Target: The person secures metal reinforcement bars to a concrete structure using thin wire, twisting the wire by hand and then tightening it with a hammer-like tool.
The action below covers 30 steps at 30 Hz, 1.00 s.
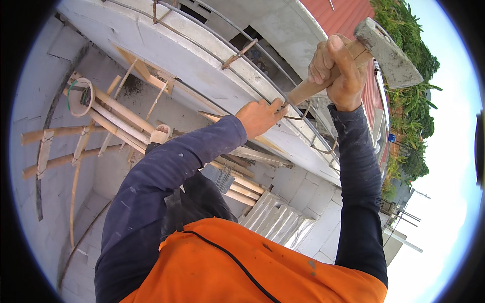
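Observation:
My right hand (341, 70) is raised at the upper right, wrapped round the wooden handle of a hatchet (389, 53) close below its head. The grey, flared metal head points up and to the right. The handle slants down to the left, its end close by the fingertips of my left hand (260, 117). My left hand is closed in a pinch at the edge of the concrete beam (202, 68); what lies between its fingers is too small to make out. Steel reinforcing bars run along the beam, joined by a rusty crosspiece (240, 54) and bent ties.
Wooden poles (126, 113) form a scaffold at the left, with a pale round bucket (81, 98) on it. A sandalled foot (160, 134) rests near the poles. Below lie ribbed grey sheets (275, 219) and timbers. Beyond the beam is a red roof (338, 17), with trees behind.

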Each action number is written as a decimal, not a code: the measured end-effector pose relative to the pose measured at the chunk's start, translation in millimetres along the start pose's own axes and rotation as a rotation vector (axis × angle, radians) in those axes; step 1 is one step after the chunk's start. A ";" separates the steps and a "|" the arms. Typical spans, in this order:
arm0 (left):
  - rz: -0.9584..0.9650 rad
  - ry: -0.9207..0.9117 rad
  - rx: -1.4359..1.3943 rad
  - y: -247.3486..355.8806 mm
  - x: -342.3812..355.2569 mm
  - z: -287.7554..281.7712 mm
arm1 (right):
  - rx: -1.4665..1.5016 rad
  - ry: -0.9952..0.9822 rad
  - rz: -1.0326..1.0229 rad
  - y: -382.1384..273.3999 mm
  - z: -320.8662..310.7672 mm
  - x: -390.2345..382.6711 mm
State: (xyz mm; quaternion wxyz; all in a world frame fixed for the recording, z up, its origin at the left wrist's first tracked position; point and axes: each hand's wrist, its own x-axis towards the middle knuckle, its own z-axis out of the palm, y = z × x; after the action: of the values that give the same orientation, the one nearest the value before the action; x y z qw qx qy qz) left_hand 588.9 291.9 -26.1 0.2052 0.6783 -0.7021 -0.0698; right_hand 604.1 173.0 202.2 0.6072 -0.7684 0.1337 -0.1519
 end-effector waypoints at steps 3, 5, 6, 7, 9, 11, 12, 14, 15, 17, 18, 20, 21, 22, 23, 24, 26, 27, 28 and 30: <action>-0.007 0.014 -0.038 -4.0 -5.1 -6.7 | 0.026 0.007 0.007 4.2 3.7 -6.3; 0.079 0.051 -0.046 -13.2 -4.2 -10.4 | -0.130 0.030 0.065 23.3 -7.0 -13.8; 0.121 0.053 -0.057 -17.2 -12.8 -9.6 | -0.116 0.015 0.114 22.7 -8.6 -15.1; 0.076 0.071 -0.060 -22.8 -20.0 -9.2 | -0.143 0.018 0.119 21.7 -8.2 -16.7; -0.021 0.107 -0.067 -34.7 -30.4 -9.3 | -0.195 0.016 0.132 17.5 -3.3 -18.9; -0.028 0.165 -0.073 -41.5 -33.8 -9.3 | -0.161 0.040 0.100 15.9 3.3 -17.6; -0.033 0.194 -0.077 -43.5 -35.6 -7.4 | -0.145 0.050 0.085 14.7 6.9 -16.7; -0.060 0.216 -0.071 -43.3 -36.6 -2.9 | -0.031 0.015 0.037 1.7 6.5 -11.3; -0.070 0.222 -0.074 -40.9 -36.1 -0.7 | 0.025 0.004 0.018 -6.0 6.4 -9.2; -0.071 0.216 -0.086 -40.5 -36.6 3.2 | 0.038 0.023 0.029 -8.7 8.8 -11.2; -0.061 0.213 -0.091 -38.6 -35.2 2.9 | 0.026 0.045 0.068 5.2 1.4 -17.6; -0.048 0.214 -0.099 -38.3 -34.6 2.7 | 0.046 0.058 0.116 22.5 -9.9 -18.6; -0.044 0.210 -0.098 -40.4 -36.5 2.1 | -0.028 0.047 0.133 19.8 -5.5 -16.5; -0.046 0.209 -0.081 -41.6 -37.2 1.7 | -0.103 0.037 0.151 16.3 1.4 -14.0; -0.049 0.208 -0.063 -42.7 -37.8 1.4 | -0.177 0.027 0.168 13.2 5.6 -11.8; -0.060 0.212 -0.044 -44.3 -37.2 0.3 | -0.152 -0.026 0.087 10.0 -1.0 -6.8; -0.067 0.192 -0.066 -42.1 -34.2 -1.2 | 0.100 -0.120 -0.019 -7.5 -18.1 3.8; -0.069 0.180 -0.074 -41.4 -34.0 -1.0 | 0.229 -0.164 -0.074 -11.5 -21.8 6.1; -0.067 0.175 -0.069 -39.9 -33.2 -1.2 | 0.111 -0.076 -0.021 -7.7 -17.2 -1.4; -0.067 0.165 -0.050 -37.8 -35.8 -2.6 | -0.082 0.035 0.139 26.5 -9.1 -18.2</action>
State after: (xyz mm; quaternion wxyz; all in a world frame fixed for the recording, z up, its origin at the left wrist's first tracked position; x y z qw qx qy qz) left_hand 624.6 324.8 -44.9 0.2769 0.6995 -0.6577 -0.0382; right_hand 583.3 165.9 177.1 0.5819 -0.7787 0.2033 -0.1171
